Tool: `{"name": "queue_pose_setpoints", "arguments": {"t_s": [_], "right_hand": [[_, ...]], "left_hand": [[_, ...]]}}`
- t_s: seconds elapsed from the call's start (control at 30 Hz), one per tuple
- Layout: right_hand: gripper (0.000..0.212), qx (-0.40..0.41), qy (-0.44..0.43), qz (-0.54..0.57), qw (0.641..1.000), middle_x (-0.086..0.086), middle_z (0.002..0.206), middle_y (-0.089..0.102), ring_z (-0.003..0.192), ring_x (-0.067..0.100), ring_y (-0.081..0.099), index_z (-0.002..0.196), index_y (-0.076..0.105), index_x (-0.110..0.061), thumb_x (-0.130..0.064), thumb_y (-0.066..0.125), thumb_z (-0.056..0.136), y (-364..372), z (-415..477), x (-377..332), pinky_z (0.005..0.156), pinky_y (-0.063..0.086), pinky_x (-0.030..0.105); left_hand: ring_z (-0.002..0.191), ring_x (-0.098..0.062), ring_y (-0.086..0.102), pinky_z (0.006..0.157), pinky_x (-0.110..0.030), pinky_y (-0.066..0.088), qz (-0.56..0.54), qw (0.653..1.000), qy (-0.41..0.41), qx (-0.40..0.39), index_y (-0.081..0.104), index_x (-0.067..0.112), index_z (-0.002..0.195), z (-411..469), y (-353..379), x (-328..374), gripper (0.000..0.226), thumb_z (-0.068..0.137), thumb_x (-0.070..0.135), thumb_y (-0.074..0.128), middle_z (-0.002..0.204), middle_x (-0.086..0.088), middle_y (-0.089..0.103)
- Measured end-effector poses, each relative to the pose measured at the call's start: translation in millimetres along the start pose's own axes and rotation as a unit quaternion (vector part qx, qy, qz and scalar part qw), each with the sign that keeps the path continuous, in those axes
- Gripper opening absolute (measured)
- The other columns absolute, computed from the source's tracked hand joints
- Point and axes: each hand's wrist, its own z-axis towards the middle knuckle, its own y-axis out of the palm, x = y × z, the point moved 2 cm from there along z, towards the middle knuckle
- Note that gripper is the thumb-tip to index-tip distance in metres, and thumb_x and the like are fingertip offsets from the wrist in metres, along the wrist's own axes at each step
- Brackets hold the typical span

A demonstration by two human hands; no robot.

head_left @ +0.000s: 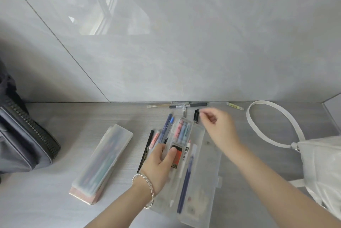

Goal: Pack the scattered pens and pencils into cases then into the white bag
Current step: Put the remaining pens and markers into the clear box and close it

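— Starting nearest, lower centre of the frame: left hand (156, 165) planted on the open case (210, 165), thumb pressed on the orange lead box (177, 155) inside, fingers curled at the left rim. Steadying it, by the look of things.

— And the right hand (217, 128)?

— Higher up, just right of centre, past the far end of the case. Fingers loosely curled, tips close together, nothing seen between them. Blurred, so no finer reading.

— Aimed at what?

— Most likely the black pen (196, 115), lying on the tabletop (73, 117) just left of those fingertips, between the case's far end and the wall. Long axis running up and down the frame, roughly in line with the case. Hence probably a pinch across the barrel, coming in from the right. Far nearer to the right hand than to the left, busy lower down.

— Anything else loose?

— Blue pens (166, 130) just left of the case, with a black pencil (145, 151) beside them. More pens (188, 105) along the wall at upper centre. Closed case (103, 161) at lower left, white bag (321, 163) at the right edge, well apart from the black pen.
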Motion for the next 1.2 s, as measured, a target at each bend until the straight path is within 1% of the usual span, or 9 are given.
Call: {"name": "queue_pose_setpoints", "arguments": {"t_s": [0.13,0.23,0.37,0.53,0.63,0.8,1.0,1.1,1.2], "right_hand": [[0.033,-0.092,0.196,-0.17,0.961,0.01,0.103,0.062,0.102,0.026,0.057,0.105,0.058,-0.006,-0.032,0.062,0.085,9.2,42.6,29.6,0.075,0.041,0.029],[0.036,-0.181,0.217,-0.268,0.921,0.002,0.064,0.049,0.075,0.025,0.052,0.061,0.043,-0.015,-0.036,0.06,0.084,35.7,56.0,38.7,0.048,0.03,0.024],[0.033,-0.195,0.241,-0.321,0.895,0.001,0.061,0.041,0.076,0.027,0.049,0.057,0.035,-0.015,-0.021,0.052,0.084,51.9,65.3,47.4,0.053,0.033,0.024],[0.013,-0.128,0.151,-0.31,0.93,0.015,0.087,0.061,0.084,0.033,0.059,0.08,0.05,-0.006,-0.018,0.049,0.087,37.1,68.4,17.5,0.061,0.036,0.028],[0.013,-0.06,0.073,-0.159,0.983,0.006,0.071,0.06,0.067,0.026,0.056,0.083,0.054,-0.008,-0.02,0.055,0.085,24.8,53.4,-19.0,0.055,0.035,0.03],[0.043,-0.211,0.107,0.018,0.971,-0.002,0.08,0.064,0.06,0.008,0.059,0.128,0.044,-0.021,-0.024,0.06,0.087,44.3,-19.5,-60.9,0.059,0.046,0.015],[0.03,-0.149,0.064,0.009,0.987,0.0,0.076,0.056,0.059,0.014,0.061,0.111,0.055,-0.023,-0.022,0.067,0.084,66.9,-50.1,-42.9,0.06,0.053,0.026],[0.019,-0.078,-0.075,-0.082,0.991,-0.017,0.072,0.042,0.056,0.002,0.042,0.097,0.057,-0.029,-0.038,0.062,0.081,67.6,-57.1,-35.2,0.06,0.04,0.015],[0.028,-0.065,-0.135,-0.109,0.983,-0.012,0.08,0.043,0.07,0.001,0.04,0.089,0.063,-0.028,-0.05,0.053,0.075,66.2,-62.3,-31.6,0.06,0.036,0.01]], "left_hand": [[0.06,-0.014,0.056,0.047,-0.017,0.041,-0.009,1.0,-0.025,0.013,0.052,0.02,0.114,4.8,-7.0,-6.9,0.033,0.091,0.043,0.046,0.092,-0.005,0.069],[0.058,-0.015,0.052,0.045,-0.019,0.04,-0.034,0.999,-0.032,0.028,0.055,0.018,0.109,9.1,-13.4,-8.8,0.028,0.092,0.039,0.046,0.084,-0.006,0.066],[0.058,-0.017,0.051,0.052,-0.024,0.041,-0.052,0.996,-0.034,0.064,0.057,0.017,0.105,15.1,-21.9,-8.4,0.024,0.093,0.035,0.047,0.085,-0.009,0.066],[0.055,-0.019,0.05,0.049,-0.026,0.039,-0.09,0.991,-0.044,0.092,0.057,0.017,0.098,18.8,-29.8,-7.8,0.019,0.093,0.033,0.046,0.084,-0.013,0.064],[0.055,-0.022,0.052,0.048,-0.027,0.041,-0.105,0.986,-0.052,0.122,0.055,0.015,0.099,20.6,-33.9,-9.5,0.021,0.094,0.032,0.045,0.09,-0.022,0.064],[0.044,-0.02,0.053,0.038,-0.022,0.041,-0.146,0.977,-0.058,0.143,0.055,0.012,0.093,22.5,-33.3,-4.2,0.023,0.095,0.032,0.044,0.071,-0.009,0.062],[0.048,-0.021,0.054,0.042,-0.025,0.039,-0.157,0.975,-0.051,0.148,0.054,0.014,0.096,17.8,-31.4,1.3,0.02,0.094,0.032,0.045,0.076,-0.008,0.065],[0.044,-0.018,0.054,0.04,-0.023,0.041,-0.16,0.975,-0.049,0.145,0.053,0.014,0.097,14.1,-30.8,1.3,0.02,0.095,0.032,0.044,0.073,-0.007,0.064],[0.04,-0.016,0.053,0.041,-0.024,0.042,-0.172,0.973,-0.06,0.141,0.054,0.014,0.095,13.1,-29.0,-0.9,0.022,0.095,0.033,0.043,0.066,-0.004,0.062]]}}
